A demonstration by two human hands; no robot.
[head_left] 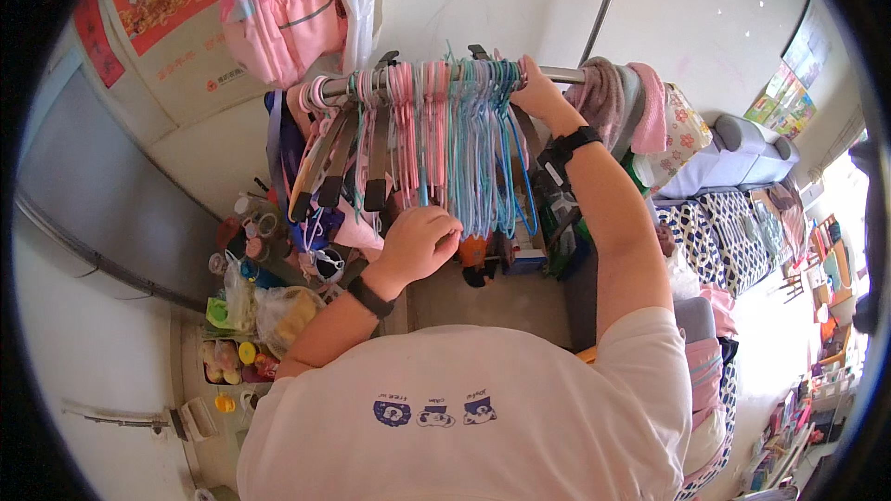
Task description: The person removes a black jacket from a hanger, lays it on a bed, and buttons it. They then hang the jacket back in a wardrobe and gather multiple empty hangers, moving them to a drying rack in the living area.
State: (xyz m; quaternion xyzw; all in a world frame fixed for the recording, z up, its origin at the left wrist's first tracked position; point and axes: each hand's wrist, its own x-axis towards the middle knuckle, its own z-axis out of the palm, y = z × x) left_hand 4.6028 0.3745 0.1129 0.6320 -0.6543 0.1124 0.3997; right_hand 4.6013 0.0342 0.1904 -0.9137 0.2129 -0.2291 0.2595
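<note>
A metal clothes rail (561, 74) carries a dense row of empty pink and blue plastic hangers (455, 130). My left hand (422, 239) is closed around the lower part of a blue hanger near the middle of the row. My right hand (534, 85) reaches up and grips the hooks of the blue hangers at the rail. Both wrists wear dark bands. At the rail's left end hang several dark clip hangers (348, 153). Towels in brown, grey and pink (626, 97) are draped over the rail to the right of my right hand.
A pink backpack (278, 9) hangs on the wall above the rail. Bottles, jars and bags crowd a low shelf (246, 288) at the left. A grey sofa (742, 153) and patterned bedding (715, 232) lie to the right. A pole (603, 5) leans on the wall.
</note>
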